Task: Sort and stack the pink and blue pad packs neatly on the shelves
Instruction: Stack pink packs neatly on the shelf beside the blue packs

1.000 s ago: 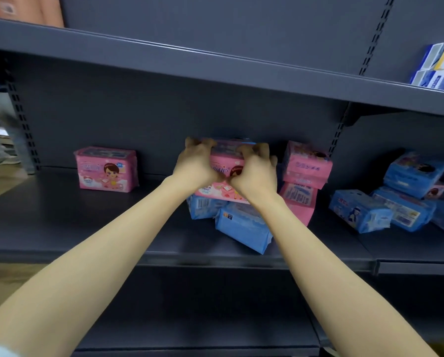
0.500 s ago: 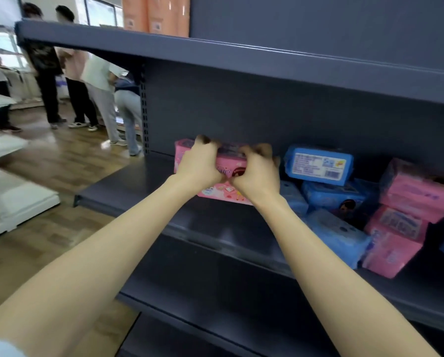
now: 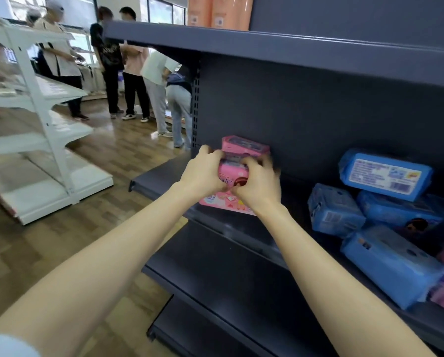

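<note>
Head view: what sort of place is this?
Probably a shop floor, maybe a mock one: dark slotted gondola shelving, wrapped blue pad packs and a pink pack as stock, white display racks across the wooden floor.

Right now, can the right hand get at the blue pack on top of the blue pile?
Probably yes, but not at once. The right hand grips the pink pack together with the left hand. Bare shelf lies between it and the top blue pack, so the way looks free.

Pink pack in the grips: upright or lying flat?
Upright: the pink pack shows its printed front to the camera, left grip and right grip on its top. Base on the shelf: cannot tell.
</note>
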The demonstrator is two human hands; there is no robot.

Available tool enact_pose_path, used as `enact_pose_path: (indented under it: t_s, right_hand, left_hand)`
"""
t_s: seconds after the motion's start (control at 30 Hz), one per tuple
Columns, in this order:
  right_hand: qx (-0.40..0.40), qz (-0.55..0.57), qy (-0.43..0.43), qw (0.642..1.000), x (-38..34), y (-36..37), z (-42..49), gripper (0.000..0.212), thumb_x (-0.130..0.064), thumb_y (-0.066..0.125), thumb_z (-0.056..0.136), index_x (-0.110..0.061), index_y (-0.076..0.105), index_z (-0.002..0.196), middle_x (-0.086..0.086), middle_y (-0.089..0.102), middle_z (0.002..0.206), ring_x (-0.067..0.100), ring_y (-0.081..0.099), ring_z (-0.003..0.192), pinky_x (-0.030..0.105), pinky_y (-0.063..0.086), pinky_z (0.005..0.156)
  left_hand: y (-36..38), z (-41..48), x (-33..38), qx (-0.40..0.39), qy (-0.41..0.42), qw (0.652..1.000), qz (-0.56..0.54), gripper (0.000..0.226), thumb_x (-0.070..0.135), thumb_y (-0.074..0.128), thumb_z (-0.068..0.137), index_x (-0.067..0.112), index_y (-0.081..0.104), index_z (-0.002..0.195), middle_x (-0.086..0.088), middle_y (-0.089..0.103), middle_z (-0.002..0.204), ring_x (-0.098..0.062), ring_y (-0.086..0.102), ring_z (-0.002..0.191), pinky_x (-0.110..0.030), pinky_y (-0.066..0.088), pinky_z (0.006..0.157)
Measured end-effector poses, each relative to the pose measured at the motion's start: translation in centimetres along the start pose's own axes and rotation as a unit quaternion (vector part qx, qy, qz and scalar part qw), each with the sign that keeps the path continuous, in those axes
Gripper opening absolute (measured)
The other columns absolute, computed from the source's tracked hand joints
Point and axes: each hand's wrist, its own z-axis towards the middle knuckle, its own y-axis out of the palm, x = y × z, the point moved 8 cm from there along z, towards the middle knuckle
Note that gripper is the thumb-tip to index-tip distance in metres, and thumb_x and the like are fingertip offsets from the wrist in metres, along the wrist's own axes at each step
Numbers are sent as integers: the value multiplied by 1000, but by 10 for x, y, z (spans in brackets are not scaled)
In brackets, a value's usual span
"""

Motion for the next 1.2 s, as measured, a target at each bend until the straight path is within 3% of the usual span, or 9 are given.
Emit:
enact_pose_path:
  t_s: [0.27,0.5,0.67,0.9,1.0,1.2]
  right_hand:
    - [-9,-12,10,1000,-1,4,9,55,-23,68,79,-22,47,130,7,32,136,35,37,119,30,39,79]
    - [-18,-23,31,999,-2,8,23,55,-22,67,81,-20,44,132,7,31,136,35,35,117,28,38,72]
    - [2,-37,53,998,-6,11,42,53,-23,65,82,-18,45,130,8,32,136,36,36,118,32,43,82]
    - [29,-42,78,996,-9,14,65,49,-24,65,83,-16,46,128,8,33,135,35,35,121,30,37,87]
    - [42,-44,84,995,-9,14,74,50,-24,67,81,-17,47,127,7,32,136,34,37,121,27,31,83]
    - [84,-52,96,990,-5,3,91,53,-25,70,79,-19,50,127,6,35,135,33,39,119,26,32,87]
  left_hand:
    - [3,11,-6,-3,3,1000,-11,67,24,77,68,15,49,129,-11,41,125,-34,55,104,-37,45,87]
    - [5,32,-13,-12,18,1000,-23,67,24,76,68,16,49,129,-11,41,127,-34,54,107,-35,45,88]
    - [3,56,-21,-21,48,998,-21,71,24,78,65,14,50,129,-11,42,126,-33,53,109,-35,46,89]
    - [-2,86,-27,-19,76,996,-37,69,22,77,67,16,50,130,-9,40,128,-32,55,107,-34,46,93]
    - [-3,98,-28,-20,90,995,-45,70,23,77,69,17,49,132,-8,40,129,-30,54,110,-31,42,91]
    - [-7,121,-21,-16,114,991,-64,68,22,76,71,19,49,133,-6,38,132,-30,54,109,-28,41,87]
